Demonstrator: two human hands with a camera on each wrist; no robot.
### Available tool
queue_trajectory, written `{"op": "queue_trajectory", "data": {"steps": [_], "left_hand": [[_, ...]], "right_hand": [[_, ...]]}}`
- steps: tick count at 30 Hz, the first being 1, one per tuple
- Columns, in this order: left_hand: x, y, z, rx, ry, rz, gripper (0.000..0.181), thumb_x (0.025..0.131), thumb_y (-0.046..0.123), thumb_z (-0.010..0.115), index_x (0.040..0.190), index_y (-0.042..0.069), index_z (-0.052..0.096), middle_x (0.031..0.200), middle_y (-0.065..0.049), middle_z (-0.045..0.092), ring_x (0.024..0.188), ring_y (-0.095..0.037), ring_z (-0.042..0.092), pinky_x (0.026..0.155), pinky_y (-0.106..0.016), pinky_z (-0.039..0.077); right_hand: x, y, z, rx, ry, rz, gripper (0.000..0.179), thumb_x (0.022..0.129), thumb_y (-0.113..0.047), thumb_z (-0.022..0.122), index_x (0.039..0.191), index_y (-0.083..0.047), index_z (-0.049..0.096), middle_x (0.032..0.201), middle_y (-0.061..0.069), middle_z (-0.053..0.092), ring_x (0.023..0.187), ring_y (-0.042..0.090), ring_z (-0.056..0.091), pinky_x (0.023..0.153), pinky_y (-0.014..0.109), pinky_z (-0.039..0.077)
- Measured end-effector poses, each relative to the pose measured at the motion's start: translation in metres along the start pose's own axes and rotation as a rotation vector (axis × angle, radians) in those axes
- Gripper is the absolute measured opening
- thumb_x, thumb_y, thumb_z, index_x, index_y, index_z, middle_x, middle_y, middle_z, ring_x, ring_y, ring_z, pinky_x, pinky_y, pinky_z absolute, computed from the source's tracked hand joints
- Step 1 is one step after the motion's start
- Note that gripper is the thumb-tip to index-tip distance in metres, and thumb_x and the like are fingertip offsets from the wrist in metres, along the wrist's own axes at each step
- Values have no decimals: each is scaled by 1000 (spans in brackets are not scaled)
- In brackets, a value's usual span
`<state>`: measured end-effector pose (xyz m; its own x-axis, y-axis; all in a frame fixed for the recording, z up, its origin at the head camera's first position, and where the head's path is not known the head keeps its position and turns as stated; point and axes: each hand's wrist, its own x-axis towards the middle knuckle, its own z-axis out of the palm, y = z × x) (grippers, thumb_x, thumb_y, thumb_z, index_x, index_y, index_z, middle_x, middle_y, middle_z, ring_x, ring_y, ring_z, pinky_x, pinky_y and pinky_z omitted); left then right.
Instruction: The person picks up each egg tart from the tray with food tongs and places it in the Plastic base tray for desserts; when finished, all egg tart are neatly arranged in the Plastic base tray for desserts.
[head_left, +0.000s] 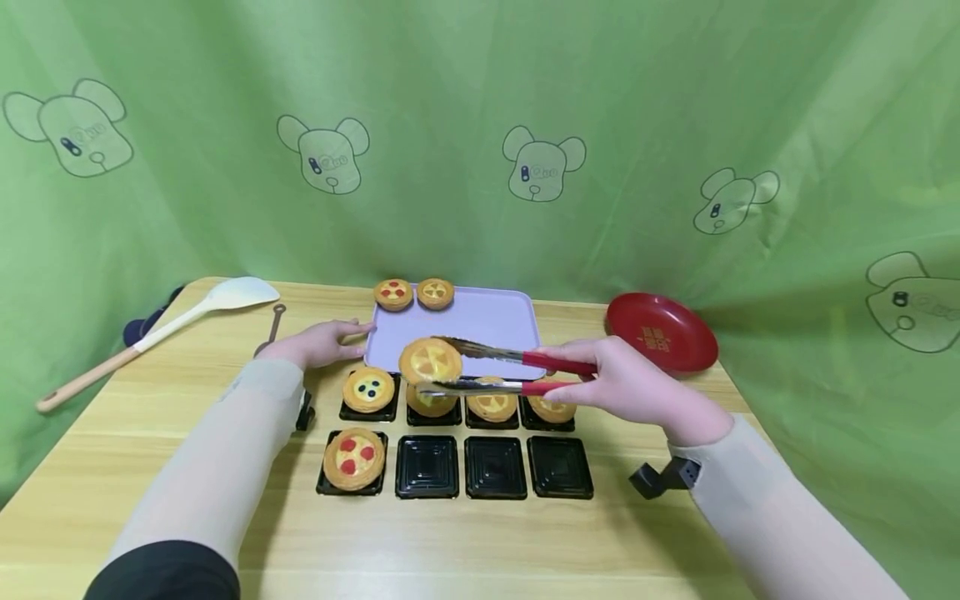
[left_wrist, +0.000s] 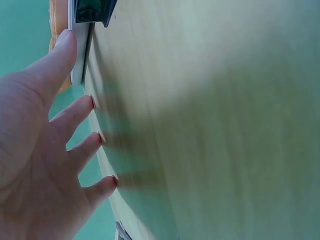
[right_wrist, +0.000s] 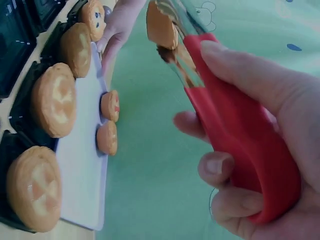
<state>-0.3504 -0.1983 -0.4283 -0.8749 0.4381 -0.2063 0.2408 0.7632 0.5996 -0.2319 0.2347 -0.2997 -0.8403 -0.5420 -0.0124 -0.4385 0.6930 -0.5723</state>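
Note:
My right hand (head_left: 633, 379) grips red-handled tongs (right_wrist: 240, 125). Between the tips of the tongs is an egg tart (head_left: 431, 361) with a yellow wedge-patterned top, held up above the near edge of the lilac tray (head_left: 487, 321). Fingers spread, my left hand (head_left: 318, 344) touches the tray's left edge; in the left wrist view its thumb (left_wrist: 65, 47) lies against the rim. On the tray's far left stand a red-dotted tart (head_left: 393, 293) and a yellow-topped tart (head_left: 435, 292).
Nearer me, several square black holders carry tarts, including a blue-dotted one (head_left: 369, 390) and a red-topped one (head_left: 354, 459). Three front holders (head_left: 495, 468) show bare bottoms. A red plate (head_left: 660, 332) stands right; a white spatula (head_left: 240, 293) and a small brown spoon (head_left: 277, 321) lie left.

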Motion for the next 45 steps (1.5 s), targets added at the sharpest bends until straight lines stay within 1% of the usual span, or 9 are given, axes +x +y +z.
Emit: {"op": "queue_trajectory", "data": {"steps": [5,9,14,19,23,30,41,43,45], "left_hand": [[1,-2,0,7,11,5,63,99,33,59,154,16,34,160,-23,17,143,-49,16,114,-64,9],[3,-5,0,11,18,1,62,100,31,59,154,16,34,160,-23,17,143,-49,16,114,-64,8],[4,-5,2,6,14,3,62,100,32,59,154,16,34,160,-23,17,143,-50,16,114,-65,8],[3,-6,3,14,18,1,62,100,32,59,154,17,34,160,-22,17,143,-49,16,114,-65,8],[2,-6,2,21,12,1,62,100,33,58,154,16,33,160,-22,16,143,-49,15,114,-65,7],[-1,-1,0,30,11,8,61,101,32,57,154,16,33,160,-22,17,143,-49,14,114,-64,7],[3,-6,1,29,10,2,62,100,34,58,154,17,33,160,-22,17,143,-49,15,114,-64,8],[4,-6,1,29,9,3,62,100,34,58,154,17,33,160,-22,17,143,-49,15,114,-64,8],[4,-6,0,34,9,6,62,100,34,58,154,17,34,160,-22,17,143,-49,15,114,-63,9]], "right_hand": [[-12,8,12,40,-44,-60,57,80,-37,83,131,-19,67,102,-8,71,72,16,59,60,29,50],[-16,11,26,19,-75,-94,54,81,-39,82,128,-17,68,103,-7,70,72,14,56,59,27,49],[-21,13,37,-57,-106,-126,53,81,-45,80,125,-18,71,109,-6,70,83,12,61,69,29,53],[-21,18,46,-126,-118,-177,52,82,-44,79,125,-17,70,113,-6,70,99,10,64,85,34,55],[-20,22,52,-156,-130,-195,52,83,-45,78,125,-17,70,114,-6,70,103,10,65,90,36,54],[-19,26,61,-177,-134,-188,45,82,-36,81,123,-18,72,115,-6,70,103,10,65,88,36,55],[-19,23,60,-209,-126,-147,54,79,-39,83,127,-19,70,118,-3,69,106,13,64,90,38,54],[-20,22,57,-189,-124,-134,55,78,-40,84,127,-19,69,117,-4,69,102,12,64,88,37,54],[-20,21,51,-151,-121,-121,58,78,-43,83,128,-18,68,114,-5,69,89,11,63,77,33,56]]}}
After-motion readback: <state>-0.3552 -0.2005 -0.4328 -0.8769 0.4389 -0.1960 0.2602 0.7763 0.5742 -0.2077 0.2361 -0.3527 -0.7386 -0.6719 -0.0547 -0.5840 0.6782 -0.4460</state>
